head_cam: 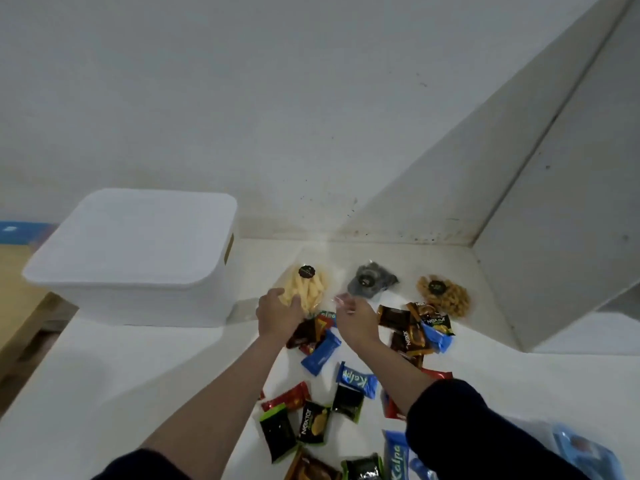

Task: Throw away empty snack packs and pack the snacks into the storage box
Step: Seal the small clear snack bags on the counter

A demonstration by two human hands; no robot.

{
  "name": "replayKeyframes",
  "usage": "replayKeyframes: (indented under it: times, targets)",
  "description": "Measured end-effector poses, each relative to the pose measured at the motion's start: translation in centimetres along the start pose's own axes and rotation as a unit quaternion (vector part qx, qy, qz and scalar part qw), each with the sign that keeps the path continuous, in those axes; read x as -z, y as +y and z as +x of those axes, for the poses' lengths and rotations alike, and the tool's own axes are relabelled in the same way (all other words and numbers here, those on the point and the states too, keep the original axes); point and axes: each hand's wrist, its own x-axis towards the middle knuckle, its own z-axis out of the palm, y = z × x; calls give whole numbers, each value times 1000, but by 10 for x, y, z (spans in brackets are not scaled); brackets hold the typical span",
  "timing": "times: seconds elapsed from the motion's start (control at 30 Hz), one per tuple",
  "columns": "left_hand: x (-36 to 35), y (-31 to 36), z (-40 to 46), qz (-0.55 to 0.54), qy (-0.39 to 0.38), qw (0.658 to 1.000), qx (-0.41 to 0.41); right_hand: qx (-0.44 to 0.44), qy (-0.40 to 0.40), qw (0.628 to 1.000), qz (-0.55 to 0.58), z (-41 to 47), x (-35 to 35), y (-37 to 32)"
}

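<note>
A clear bag of pale yellow stick snacks (pixel 310 289) with a black round sticker lies on the white table (pixel 138 368) beside the white storage box (pixel 138 258), whose lid is on. My left hand (pixel 278 313) rests on the bag's near left corner, fingers curled over it. My right hand (pixel 356 317) pinches the bag's clear plastic edge at the right. Several small wrapped snacks (pixel 322 351) in blue, black, red and brown lie scattered between and below my arms.
A clear bag of dark grey snacks (pixel 370 282) and a bag of brown twisted snacks (pixel 445 294) lie further right near the wall. A slanted white panel (pixel 554 237) rises at the right. A blue plastic bag (pixel 585 452) sits at the lower right.
</note>
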Motion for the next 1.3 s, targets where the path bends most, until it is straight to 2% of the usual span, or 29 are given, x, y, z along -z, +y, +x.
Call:
replayKeyframes:
  times: [0.13, 0.27, 0.37, 0.53, 0.7, 0.8, 0.97, 1.17, 1.3]
  targets:
    - [-9, 8, 51, 42, 4, 999, 9, -44, -19, 998, 47, 42, -19, -19]
    - [-19, 2, 87, 52, -82, 994, 54, -89, -70, 993, 43, 71, -28, -28]
    - [-24, -4, 98, 30, -139, 987, 76, -118, -77, 989, 41, 88, -32, -28]
    - [-17, -15, 93, -34, -130, 990, 48, -161, -69, 981, 78, 96, -35, -30]
    - [1, -18, 68, -88, -81, 993, 12, -153, -62, 981, 103, 84, -31, -38]
    - [17, -13, 46, -130, -58, 990, -22, -121, -43, 981, 144, 67, -28, -44]
    - [44, -3, 8, -164, -44, 982, -81, -14, -6, 980, 198, 32, -15, -64]
    - [77, 20, -35, -199, -148, 964, -94, 103, 9, 976, 190, -14, 12, -77]
    - [89, 53, -60, -268, -85, 956, -79, 139, 2, 973, 182, -39, 38, -75]
